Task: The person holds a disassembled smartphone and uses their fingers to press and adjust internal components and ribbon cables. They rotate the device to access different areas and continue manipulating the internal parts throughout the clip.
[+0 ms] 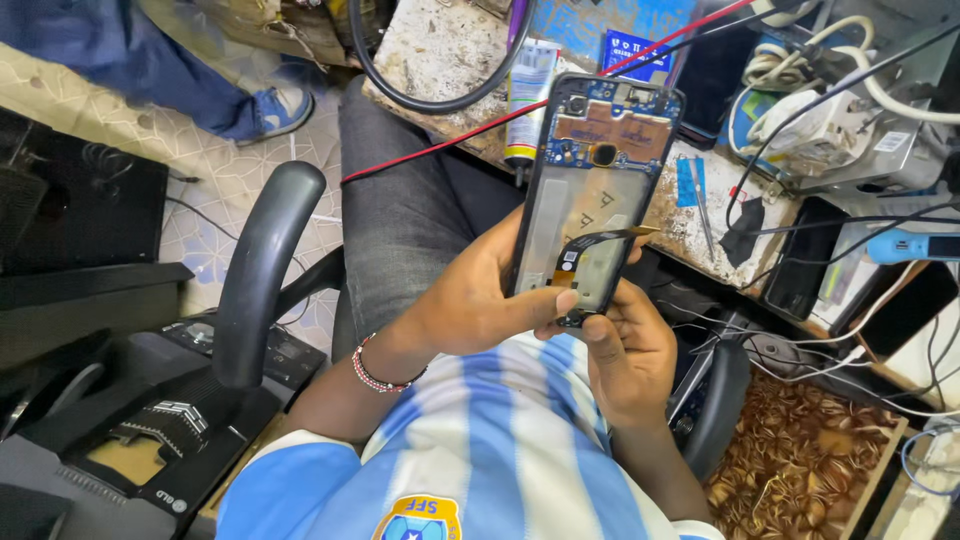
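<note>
Head: both hands [480, 300] hold opened phone [597, 190]; white tube [527, 100] behind.

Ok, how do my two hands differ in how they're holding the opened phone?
The left hand grips the opened phone along its side, thumb across the lower edge; the right hand sits beneath it, thumb pressing the bottom end. The left wrist wears a beaded bracelet; the right is bare. Both touch the phone.

Cluttered workbench [440, 50]: tube [528, 100], tweezers [703, 205], cables [800, 60]
</note>
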